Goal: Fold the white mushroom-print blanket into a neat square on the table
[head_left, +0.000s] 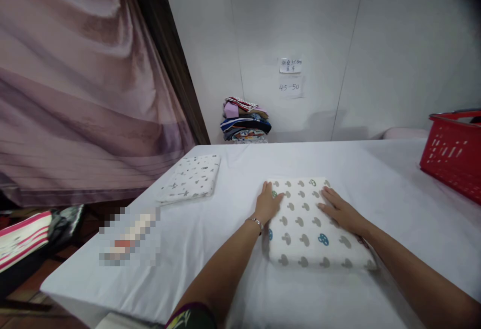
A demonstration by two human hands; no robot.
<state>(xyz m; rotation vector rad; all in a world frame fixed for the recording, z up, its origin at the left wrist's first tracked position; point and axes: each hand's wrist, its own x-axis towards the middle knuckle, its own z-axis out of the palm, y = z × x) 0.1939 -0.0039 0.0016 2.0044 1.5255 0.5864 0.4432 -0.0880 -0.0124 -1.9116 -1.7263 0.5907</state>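
A folded white cloth (pixel 304 228) printed with grey mushrooms and a few blue and green ones lies flat in front of me. My left hand (pixel 269 202) rests on its left edge, thumb spread away from the fingers. On the opposite side, my right hand (pixel 342 211) lies flat across the right edge with its fingers stretched out. Neither hand grips the cloth. Farther left sits a second folded white cloth (pixel 191 178) with small dark prints, apart from both hands.
A white-covered table (pixel 225 249) bears both cloths. At its far right stands a red basket (pixel 454 153). A stack of folded fabrics (pixel 246 121) is by the back wall, below paper notes (pixel 291 75). A pink curtain (pixel 82 83) hangs at left. One patch on the table is pixelated.
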